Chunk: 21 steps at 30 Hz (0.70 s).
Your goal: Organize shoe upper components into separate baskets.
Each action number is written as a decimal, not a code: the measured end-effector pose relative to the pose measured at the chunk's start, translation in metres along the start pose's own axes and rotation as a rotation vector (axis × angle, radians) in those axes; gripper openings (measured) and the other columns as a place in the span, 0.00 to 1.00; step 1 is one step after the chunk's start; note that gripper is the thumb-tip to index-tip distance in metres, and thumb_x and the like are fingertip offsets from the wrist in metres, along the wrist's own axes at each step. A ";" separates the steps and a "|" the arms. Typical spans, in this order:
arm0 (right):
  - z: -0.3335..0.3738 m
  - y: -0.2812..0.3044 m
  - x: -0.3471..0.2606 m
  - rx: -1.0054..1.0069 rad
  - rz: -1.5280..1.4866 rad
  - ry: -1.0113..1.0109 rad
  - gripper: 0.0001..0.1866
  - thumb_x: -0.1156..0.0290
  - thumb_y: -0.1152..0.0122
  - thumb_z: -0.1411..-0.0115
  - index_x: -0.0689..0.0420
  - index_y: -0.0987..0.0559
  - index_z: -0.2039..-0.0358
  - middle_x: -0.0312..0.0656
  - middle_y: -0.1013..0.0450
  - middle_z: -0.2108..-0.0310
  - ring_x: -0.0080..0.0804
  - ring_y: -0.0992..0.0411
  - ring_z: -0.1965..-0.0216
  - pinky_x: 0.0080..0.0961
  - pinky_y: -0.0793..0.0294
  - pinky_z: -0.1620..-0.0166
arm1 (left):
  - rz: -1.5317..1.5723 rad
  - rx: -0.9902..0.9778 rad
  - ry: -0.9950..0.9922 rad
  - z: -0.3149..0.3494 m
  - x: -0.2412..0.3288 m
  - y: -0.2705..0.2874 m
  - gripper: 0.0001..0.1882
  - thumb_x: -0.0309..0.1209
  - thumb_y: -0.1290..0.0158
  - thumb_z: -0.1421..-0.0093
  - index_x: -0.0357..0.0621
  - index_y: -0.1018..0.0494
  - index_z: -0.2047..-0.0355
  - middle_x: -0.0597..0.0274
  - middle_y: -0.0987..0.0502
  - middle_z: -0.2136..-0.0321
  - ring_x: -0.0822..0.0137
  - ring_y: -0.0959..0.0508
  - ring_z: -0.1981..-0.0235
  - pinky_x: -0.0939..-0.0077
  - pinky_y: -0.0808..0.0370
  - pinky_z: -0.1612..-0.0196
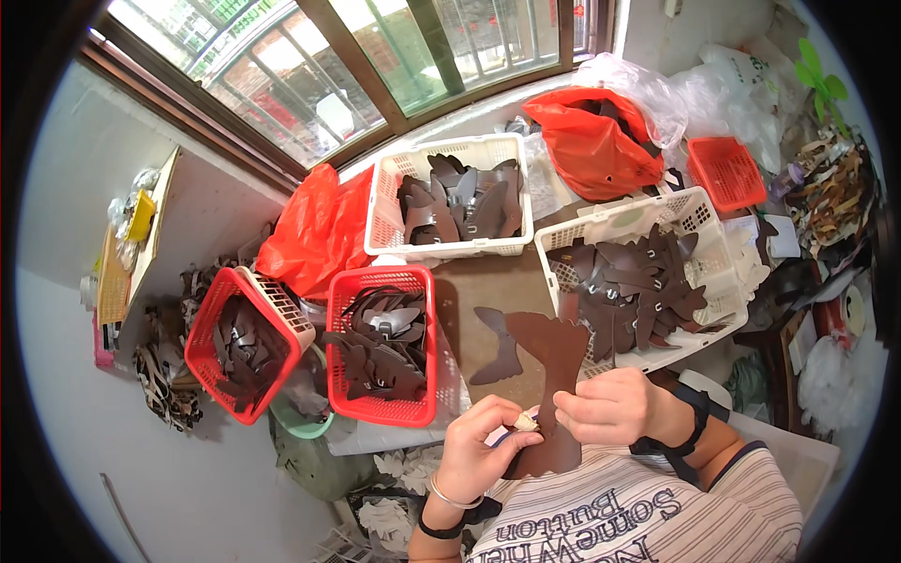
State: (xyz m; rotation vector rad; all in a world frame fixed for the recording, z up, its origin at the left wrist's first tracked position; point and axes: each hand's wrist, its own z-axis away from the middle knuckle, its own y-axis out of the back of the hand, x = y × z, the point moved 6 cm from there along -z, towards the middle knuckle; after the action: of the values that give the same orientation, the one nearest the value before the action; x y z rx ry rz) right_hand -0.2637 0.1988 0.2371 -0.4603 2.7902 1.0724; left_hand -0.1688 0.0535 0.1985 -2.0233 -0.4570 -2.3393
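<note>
In front of my chest is a dark brown leather-like cut piece (pixel 552 352), held upright, wide at both ends and narrow at the middle. My right hand (pixel 615 408) is closed, pinching its right edge with thumb and fingertips. At the lower left edge, my left hand (pixel 483 446) is closed with a small pale crumpled scrap (pixel 527 421) between thumb and forefinger, right against the brown piece. Whether the left fingers also grip the brown piece is partly hidden. Beyond it, a similar curved brown piece (pixel 496 347) lies on the tabletop (pixel 469 286).
Red baskets (pixel 430 352) (pixel 202 375) on the left and white baskets (pixel 527 202) (pixel 737 300) at the back and right hold heaped brown pieces. Red plastic bags (pixel 314 230) (pixel 601 150) stand near the window (pixel 413 56). A small red basket (pixel 727 174) sits far right.
</note>
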 end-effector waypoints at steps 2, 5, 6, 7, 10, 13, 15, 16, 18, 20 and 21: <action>0.005 -0.005 0.002 -0.011 -0.024 -0.062 0.08 0.75 0.34 0.62 0.57 0.21 0.76 0.39 0.23 0.71 0.24 0.27 0.78 0.17 0.29 0.78 | -0.054 0.107 -0.013 0.005 0.002 0.002 0.09 0.17 0.33 0.54 0.33 0.23 0.74 0.59 0.23 0.70 0.70 0.24 0.67 0.79 0.28 0.63; 0.015 -0.013 0.008 -0.013 -0.137 -0.264 0.08 0.74 0.34 0.60 0.55 0.23 0.75 0.36 0.25 0.71 0.27 0.26 0.75 0.20 0.27 0.75 | 0.022 0.098 0.020 0.014 -0.018 0.002 0.11 0.23 0.33 0.50 0.35 0.23 0.68 0.56 0.21 0.65 0.66 0.22 0.66 0.75 0.25 0.59; 0.017 -0.019 0.013 -0.034 -0.255 -0.375 0.09 0.75 0.32 0.60 0.56 0.22 0.74 0.36 0.25 0.72 0.28 0.25 0.75 0.23 0.27 0.74 | 0.021 0.095 0.020 0.014 -0.021 0.001 0.11 0.23 0.33 0.50 0.35 0.23 0.68 0.56 0.21 0.65 0.66 0.22 0.66 0.75 0.25 0.59; 0.019 -0.025 0.018 -0.056 -0.374 -0.485 0.10 0.76 0.31 0.60 0.56 0.21 0.74 0.36 0.25 0.73 0.29 0.25 0.75 0.25 0.27 0.74 | 0.363 0.101 0.082 0.013 -0.028 0.000 0.13 0.23 0.35 0.47 0.33 0.24 0.63 0.53 0.23 0.59 0.65 0.22 0.60 0.74 0.26 0.54; 0.025 -0.040 0.034 -0.144 -0.618 -0.869 0.11 0.74 0.27 0.56 0.58 0.22 0.73 0.37 0.24 0.74 0.31 0.24 0.74 0.25 0.26 0.71 | 1.027 -0.046 0.143 0.018 -0.047 -0.007 0.32 0.34 0.39 0.40 0.27 0.37 0.43 0.43 0.33 0.42 0.55 0.28 0.43 0.63 0.34 0.37; 0.037 -0.060 0.042 -0.074 -0.761 -1.088 0.19 0.69 0.25 0.53 0.58 0.23 0.62 0.39 0.24 0.75 0.33 0.22 0.71 0.25 0.25 0.66 | 0.929 -0.035 0.272 0.020 -0.062 -0.009 0.44 0.44 0.36 0.46 0.27 0.42 0.38 0.42 0.34 0.41 0.52 0.29 0.41 0.58 0.35 0.36; 0.039 -0.061 0.049 -0.005 -0.620 -1.136 0.27 0.69 0.24 0.53 0.54 0.26 0.53 0.41 0.24 0.71 0.34 0.22 0.69 0.27 0.24 0.64 | 0.667 0.039 0.414 0.017 -0.072 -0.005 0.51 0.49 0.34 0.50 0.27 0.45 0.37 0.42 0.35 0.41 0.51 0.30 0.41 0.57 0.35 0.35; 0.034 -0.060 0.051 0.079 -0.486 -1.031 0.29 0.67 0.25 0.52 0.52 0.28 0.50 0.42 0.26 0.65 0.38 0.22 0.67 0.30 0.23 0.64 | 0.692 -0.006 0.274 0.010 -0.067 -0.004 0.48 0.46 0.34 0.48 0.28 0.43 0.38 0.43 0.33 0.42 0.53 0.29 0.42 0.59 0.34 0.36; 0.026 -0.059 0.053 -0.008 -0.362 -0.929 0.28 0.66 0.26 0.52 0.52 0.27 0.50 0.41 0.28 0.63 0.41 0.22 0.67 0.32 0.23 0.63 | 0.716 -0.060 0.136 0.004 -0.066 -0.002 0.45 0.44 0.34 0.46 0.28 0.42 0.38 0.44 0.32 0.42 0.55 0.28 0.43 0.62 0.34 0.37; 0.018 -0.066 0.055 -0.092 -0.333 -0.814 0.30 0.67 0.23 0.57 0.56 0.25 0.53 0.44 0.30 0.61 0.42 0.25 0.65 0.30 0.22 0.61 | 0.426 0.026 0.155 0.005 -0.081 0.009 0.30 0.34 0.42 0.39 0.30 0.37 0.41 0.49 0.28 0.48 0.61 0.26 0.46 0.66 0.29 0.41; 0.017 -0.072 0.057 -0.075 -0.467 -0.849 0.28 0.66 0.23 0.57 0.57 0.25 0.55 0.43 0.30 0.61 0.39 0.25 0.64 0.30 0.23 0.61 | 0.283 0.066 0.163 0.003 -0.082 0.010 0.22 0.30 0.46 0.35 0.30 0.34 0.43 0.51 0.26 0.50 0.64 0.25 0.48 0.68 0.27 0.43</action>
State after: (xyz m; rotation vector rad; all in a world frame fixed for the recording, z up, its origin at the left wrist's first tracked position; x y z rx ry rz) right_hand -0.2941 0.1463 0.1664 -0.4803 1.7972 0.9552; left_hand -0.1504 0.0297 0.1213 -1.7215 -0.2211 -2.2590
